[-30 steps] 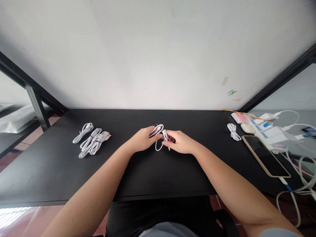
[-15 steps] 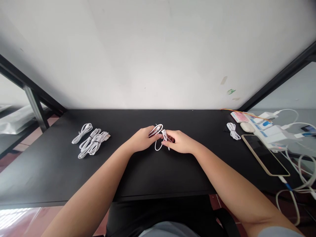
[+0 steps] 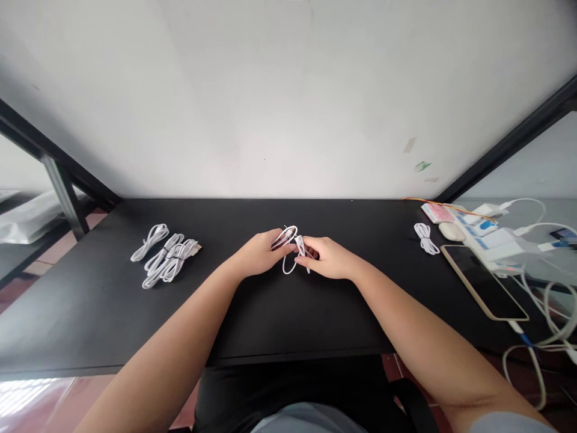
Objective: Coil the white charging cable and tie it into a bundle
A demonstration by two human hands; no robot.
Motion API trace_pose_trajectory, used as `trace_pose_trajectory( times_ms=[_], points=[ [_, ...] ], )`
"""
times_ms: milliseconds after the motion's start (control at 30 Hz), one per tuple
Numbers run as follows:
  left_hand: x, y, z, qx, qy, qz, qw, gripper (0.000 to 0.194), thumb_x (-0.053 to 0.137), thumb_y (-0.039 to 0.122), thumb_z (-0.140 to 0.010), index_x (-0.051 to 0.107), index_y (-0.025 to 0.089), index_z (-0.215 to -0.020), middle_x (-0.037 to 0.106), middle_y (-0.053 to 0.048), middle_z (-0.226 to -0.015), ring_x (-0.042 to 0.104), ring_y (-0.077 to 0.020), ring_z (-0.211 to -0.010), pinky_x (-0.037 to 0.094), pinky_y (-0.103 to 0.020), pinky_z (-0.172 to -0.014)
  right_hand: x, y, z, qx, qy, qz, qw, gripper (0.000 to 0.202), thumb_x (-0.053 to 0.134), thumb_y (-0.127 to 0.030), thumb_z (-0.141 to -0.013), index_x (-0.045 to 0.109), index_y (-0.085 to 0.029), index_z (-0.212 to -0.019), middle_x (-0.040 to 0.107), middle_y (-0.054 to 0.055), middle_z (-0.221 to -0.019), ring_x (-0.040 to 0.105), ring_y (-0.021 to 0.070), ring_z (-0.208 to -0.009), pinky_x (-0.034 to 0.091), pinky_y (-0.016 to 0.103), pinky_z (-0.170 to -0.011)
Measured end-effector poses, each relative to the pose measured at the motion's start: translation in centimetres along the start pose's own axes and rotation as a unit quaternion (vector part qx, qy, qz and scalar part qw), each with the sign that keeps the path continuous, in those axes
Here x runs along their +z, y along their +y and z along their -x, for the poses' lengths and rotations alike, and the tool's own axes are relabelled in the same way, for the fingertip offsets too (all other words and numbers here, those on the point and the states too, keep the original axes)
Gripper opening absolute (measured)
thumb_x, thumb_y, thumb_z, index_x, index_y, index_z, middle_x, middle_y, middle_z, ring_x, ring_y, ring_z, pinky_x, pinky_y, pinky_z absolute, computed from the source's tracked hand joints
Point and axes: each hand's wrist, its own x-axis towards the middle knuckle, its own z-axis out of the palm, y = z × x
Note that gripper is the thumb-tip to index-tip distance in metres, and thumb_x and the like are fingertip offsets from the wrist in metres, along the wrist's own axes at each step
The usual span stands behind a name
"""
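The two hands meet over the middle of the desk, both busy with one white cable. The left hand point(image 3: 264, 254) pinches its loops between thumb and fingers, thumb pointing across toward the other hand; the right hand point(image 3: 331, 258) has its fingers curled and grips a narrow gathered part with the fingertips. The fingertips of the two nearly meet. The white cable point(image 3: 300, 244) sits between them, one loose loop drooping toward the person, with what looks like a plug end by the left fingers.

Compared with a second ago, hardly anything has changed: the grips are the same, and the whole scene has only slid slightly, as if the head moved. Both bare forearms reach in from the near corners and slant inward, wrists close to the black desktop point(image 3: 288, 319).

Off to the left lie a separate coiled cable point(image 3: 150, 242) and, just beside it, a cluster of tied cables point(image 3: 174, 260) overlapping one another. Well over on the right is another tied bundle point(image 3: 426, 239), near a white rounded object point(image 3: 451, 232) and a phone point(image 3: 487, 282) lying flat. Beyond these stands a power strip point(image 3: 474, 236) crowded with chargers.
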Motion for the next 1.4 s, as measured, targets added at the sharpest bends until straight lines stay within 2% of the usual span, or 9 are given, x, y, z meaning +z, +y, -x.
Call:
trace_pose_trajectory(
  times_ms=[667,1400],
  points=[
    [0.03,0.11,-0.1,-0.006,-0.005,0.002,1.0,0.055,0.051,0.073,-0.086,0.06,0.019,-0.09,0.065,0.0,-0.086,0.052,-0.0103,-0.075,0.035,-0.024,-0.069,0.09,0.2,-0.13,0.0,0.004,-0.007,1.0,0.026,0.061,-0.046,-0.093,0.058,-0.02,-0.094,0.063,-0.001,-0.081,0.053,0.0103,-0.069,0.041,0.025,-0.067],
    [0.07,-0.04,-0.17,0.001,-0.006,0.001,1.0,0.054,0.051,0.071,-0.087,0.063,0.019,-0.093,0.068,0.0,-0.088,0.054,-0.0103,-0.076,0.036,-0.023,-0.069,0.07,0.11,-0.03,0.0,0.006,-0.008,1.0,0.024,0.062,-0.044,-0.093,0.059,-0.021,-0.095,0.064,-0.002,-0.082,0.054,0.0101,-0.07,0.041,0.025,-0.067]
  ],
)
